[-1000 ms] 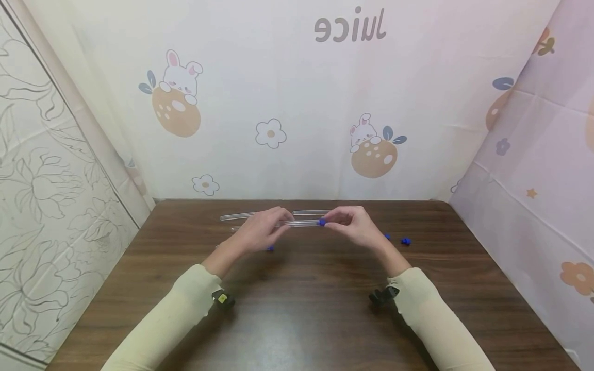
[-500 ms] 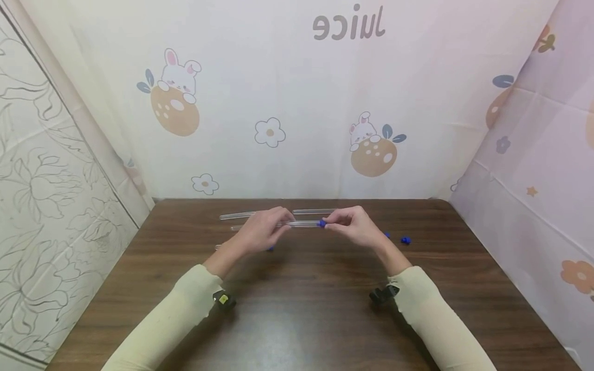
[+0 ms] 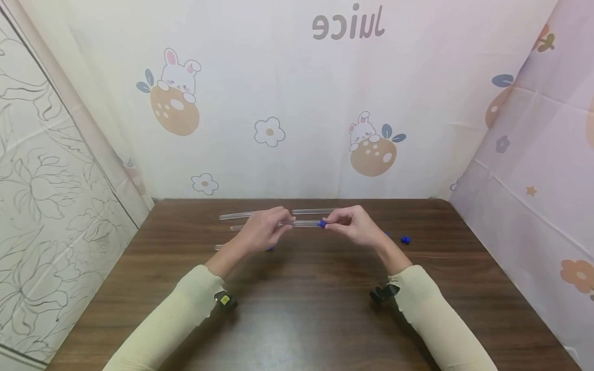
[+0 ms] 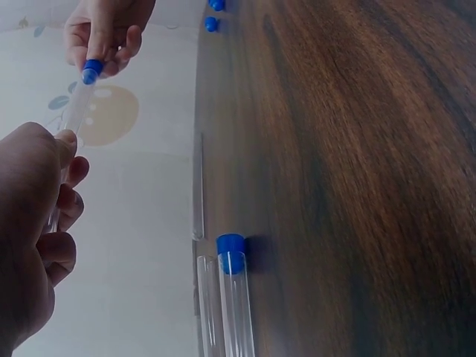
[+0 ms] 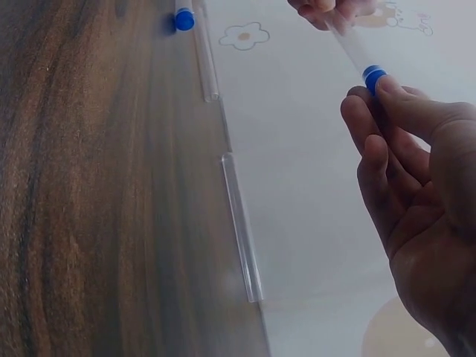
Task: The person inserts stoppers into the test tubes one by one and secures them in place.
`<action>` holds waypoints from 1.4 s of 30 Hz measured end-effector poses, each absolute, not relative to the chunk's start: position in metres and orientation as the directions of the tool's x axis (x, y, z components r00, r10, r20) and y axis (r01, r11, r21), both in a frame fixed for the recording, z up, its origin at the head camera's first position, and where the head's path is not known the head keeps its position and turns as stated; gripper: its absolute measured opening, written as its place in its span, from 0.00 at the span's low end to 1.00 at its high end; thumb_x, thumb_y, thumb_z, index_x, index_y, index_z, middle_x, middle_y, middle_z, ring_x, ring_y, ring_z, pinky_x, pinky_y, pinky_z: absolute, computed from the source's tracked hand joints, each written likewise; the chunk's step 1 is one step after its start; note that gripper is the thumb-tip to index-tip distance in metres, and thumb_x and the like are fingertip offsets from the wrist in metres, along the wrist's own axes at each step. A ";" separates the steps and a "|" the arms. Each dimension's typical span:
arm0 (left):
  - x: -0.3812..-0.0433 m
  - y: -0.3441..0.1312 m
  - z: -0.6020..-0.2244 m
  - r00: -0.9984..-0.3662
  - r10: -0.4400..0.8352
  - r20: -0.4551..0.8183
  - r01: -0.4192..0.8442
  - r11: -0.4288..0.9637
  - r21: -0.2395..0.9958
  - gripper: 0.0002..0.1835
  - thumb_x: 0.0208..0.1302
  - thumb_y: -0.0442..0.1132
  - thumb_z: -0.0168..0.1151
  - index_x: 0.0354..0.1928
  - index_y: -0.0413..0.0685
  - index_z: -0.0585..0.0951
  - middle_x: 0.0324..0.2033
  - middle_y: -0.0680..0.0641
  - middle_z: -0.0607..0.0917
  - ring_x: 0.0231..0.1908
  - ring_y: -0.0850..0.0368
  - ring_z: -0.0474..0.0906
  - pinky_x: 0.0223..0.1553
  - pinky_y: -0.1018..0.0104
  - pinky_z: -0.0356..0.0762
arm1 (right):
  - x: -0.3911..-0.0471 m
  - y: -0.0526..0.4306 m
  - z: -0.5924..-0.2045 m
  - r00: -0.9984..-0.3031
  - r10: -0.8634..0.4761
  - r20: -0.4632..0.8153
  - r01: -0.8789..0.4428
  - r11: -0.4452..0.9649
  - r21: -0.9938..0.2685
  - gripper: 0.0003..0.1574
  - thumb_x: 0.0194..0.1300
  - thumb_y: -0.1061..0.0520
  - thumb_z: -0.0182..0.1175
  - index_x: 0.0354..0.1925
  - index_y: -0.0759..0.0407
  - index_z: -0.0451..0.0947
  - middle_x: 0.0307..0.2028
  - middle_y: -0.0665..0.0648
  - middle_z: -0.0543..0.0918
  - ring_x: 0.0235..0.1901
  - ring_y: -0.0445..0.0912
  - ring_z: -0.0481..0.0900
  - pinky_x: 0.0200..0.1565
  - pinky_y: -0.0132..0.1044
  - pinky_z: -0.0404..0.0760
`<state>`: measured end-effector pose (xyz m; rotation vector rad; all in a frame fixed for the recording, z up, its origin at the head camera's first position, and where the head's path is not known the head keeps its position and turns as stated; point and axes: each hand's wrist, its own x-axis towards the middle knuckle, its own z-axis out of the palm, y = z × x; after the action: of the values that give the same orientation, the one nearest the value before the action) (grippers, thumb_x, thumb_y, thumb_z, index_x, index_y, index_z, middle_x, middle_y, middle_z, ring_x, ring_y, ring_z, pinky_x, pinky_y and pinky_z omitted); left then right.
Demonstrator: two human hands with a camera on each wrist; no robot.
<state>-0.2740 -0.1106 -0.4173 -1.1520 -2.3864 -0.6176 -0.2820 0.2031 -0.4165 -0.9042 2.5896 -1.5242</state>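
The left hand (image 3: pixel 266 228) has its fingers curled round a clear tube (image 3: pixel 306 223), held level above the wooden surface (image 3: pixel 297 309); the right hand (image 3: pixel 355 225) pinches a blue cap (image 3: pixel 322 223) between thumb and fingers, right at the end of that tube, so that the tube and cap lie in one line between the two hands; the right wrist view shows the other fingers of that hand loosely bent below the cap; on the surface below the left hand lies a capped tube (image 4: pixel 236 305), its blue stopper (image 4: pixel 231 244) in place; beyond the left hand lies an uncapped tube (image 3: pixel 237 215), partly hidden by the hand, and behind the held one lies a rear tube (image 3: pixel 313 211), near the back edge; a loose cap (image 3: pixel 406 240) sits to the right of the right forearm; a printed curtain (image 3: pixel 306 93) hangs behind the surface.
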 end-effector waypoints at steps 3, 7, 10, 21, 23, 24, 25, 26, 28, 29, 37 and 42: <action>-0.274 -0.110 -0.418 -0.563 0.609 0.559 0.805 0.559 0.201 0.05 0.74 0.36 0.74 0.47 0.46 0.87 0.43 0.49 0.94 0.38 0.53 0.92 0.39 0.55 0.90 | -0.282 0.202 -0.415 -0.835 -0.476 0.277 -0.474 0.364 -0.802 0.04 0.72 0.69 0.74 0.44 0.67 0.94 0.40 0.71 0.94 0.26 0.42 0.85 0.30 0.30 0.85; -0.273 -0.109 -0.418 -0.555 0.602 0.574 0.807 0.557 0.195 0.05 0.73 0.35 0.75 0.46 0.47 0.87 0.42 0.49 0.94 0.36 0.53 0.92 0.38 0.56 0.90 | -0.281 0.201 -0.414 -0.838 -0.471 0.273 -0.472 0.376 -0.797 0.05 0.72 0.68 0.74 0.44 0.67 0.94 0.41 0.70 0.94 0.27 0.49 0.87 0.30 0.29 0.84; -0.272 -0.108 -0.418 -0.548 0.599 0.584 0.809 0.557 0.188 0.05 0.73 0.36 0.75 0.46 0.46 0.88 0.42 0.49 0.94 0.35 0.53 0.92 0.37 0.56 0.90 | -0.281 0.201 -0.414 -0.840 -0.471 0.269 -0.469 0.382 -0.797 0.05 0.72 0.68 0.74 0.45 0.66 0.94 0.42 0.69 0.95 0.30 0.52 0.88 0.32 0.30 0.86; -0.273 -0.106 -0.418 -0.540 0.583 0.607 0.806 0.567 0.172 0.05 0.73 0.37 0.75 0.44 0.46 0.87 0.41 0.48 0.94 0.34 0.53 0.92 0.36 0.56 0.90 | -0.281 0.200 -0.412 -0.846 -0.457 0.274 -0.470 0.396 -0.789 0.06 0.72 0.67 0.74 0.46 0.64 0.95 0.42 0.67 0.96 0.33 0.43 0.87 0.36 0.31 0.88; -0.273 -0.105 -0.418 -0.541 0.580 0.609 0.804 0.568 0.175 0.05 0.73 0.37 0.75 0.44 0.46 0.87 0.41 0.48 0.94 0.34 0.53 0.92 0.35 0.56 0.90 | -0.282 0.200 -0.412 -0.845 -0.453 0.283 -0.477 0.402 -0.781 0.06 0.71 0.67 0.75 0.45 0.64 0.95 0.42 0.66 0.96 0.33 0.47 0.88 0.36 0.30 0.88; -0.273 -0.105 -0.418 -0.542 0.578 0.610 0.804 0.568 0.176 0.05 0.73 0.37 0.75 0.44 0.46 0.87 0.41 0.48 0.94 0.34 0.53 0.92 0.35 0.56 0.90 | -0.282 0.200 -0.412 -0.844 -0.452 0.288 -0.481 0.403 -0.779 0.06 0.71 0.67 0.75 0.45 0.63 0.95 0.42 0.66 0.96 0.34 0.50 0.89 0.36 0.30 0.87; -0.273 -0.105 -0.418 -0.543 0.576 0.611 0.803 0.568 0.178 0.05 0.73 0.37 0.75 0.44 0.46 0.87 0.41 0.48 0.94 0.34 0.53 0.92 0.35 0.56 0.90 | -0.282 0.200 -0.411 -0.842 -0.452 0.294 -0.486 0.403 -0.775 0.05 0.71 0.67 0.75 0.45 0.63 0.95 0.42 0.65 0.96 0.35 0.52 0.89 0.36 0.30 0.87; -0.273 -0.104 -0.418 -0.544 0.574 0.612 0.803 0.568 0.181 0.05 0.73 0.37 0.75 0.44 0.45 0.87 0.40 0.48 0.94 0.34 0.53 0.92 0.35 0.56 0.90 | -0.283 0.200 -0.411 -0.841 -0.451 0.299 -0.491 0.404 -0.772 0.05 0.71 0.67 0.75 0.44 0.63 0.95 0.41 0.65 0.96 0.35 0.54 0.89 0.35 0.30 0.86; -0.273 -0.104 -0.417 -0.549 0.570 0.612 0.800 0.569 0.188 0.05 0.73 0.38 0.75 0.44 0.45 0.87 0.40 0.48 0.94 0.34 0.52 0.92 0.35 0.56 0.90 | -0.284 0.200 -0.410 -0.838 -0.451 0.307 -0.499 0.404 -0.767 0.05 0.70 0.67 0.76 0.44 0.63 0.95 0.41 0.65 0.96 0.35 0.54 0.88 0.34 0.29 0.85; -0.273 -0.104 -0.417 -0.549 0.568 0.613 0.800 0.569 0.189 0.05 0.73 0.38 0.75 0.44 0.45 0.87 0.40 0.48 0.94 0.34 0.52 0.92 0.35 0.56 0.90 | -0.284 0.200 -0.410 -0.837 -0.452 0.308 -0.500 0.405 -0.765 0.05 0.70 0.67 0.76 0.44 0.63 0.95 0.41 0.65 0.96 0.34 0.52 0.88 0.34 0.29 0.84; -0.276 -0.104 -0.412 -0.566 0.563 0.602 0.790 0.578 0.203 0.06 0.73 0.38 0.76 0.43 0.46 0.87 0.40 0.48 0.94 0.33 0.52 0.91 0.34 0.57 0.89 | -0.285 0.198 -0.407 -0.844 -0.441 0.306 -0.495 0.420 -0.761 0.05 0.71 0.67 0.75 0.44 0.62 0.95 0.41 0.65 0.96 0.32 0.46 0.86 0.33 0.29 0.83; -0.278 -0.106 -0.412 -0.563 0.557 0.611 0.792 0.575 0.206 0.05 0.73 0.38 0.75 0.43 0.46 0.87 0.40 0.49 0.94 0.33 0.52 0.91 0.33 0.57 0.88 | -0.286 0.196 -0.404 -0.842 -0.438 0.314 -0.500 0.418 -0.758 0.05 0.72 0.68 0.74 0.44 0.63 0.95 0.40 0.65 0.96 0.32 0.41 0.83 0.32 0.28 0.81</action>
<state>-0.2782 -0.1056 -0.4118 -1.0783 -2.3210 -0.6448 -0.2856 0.1957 -0.4038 -0.8948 2.7016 -1.4822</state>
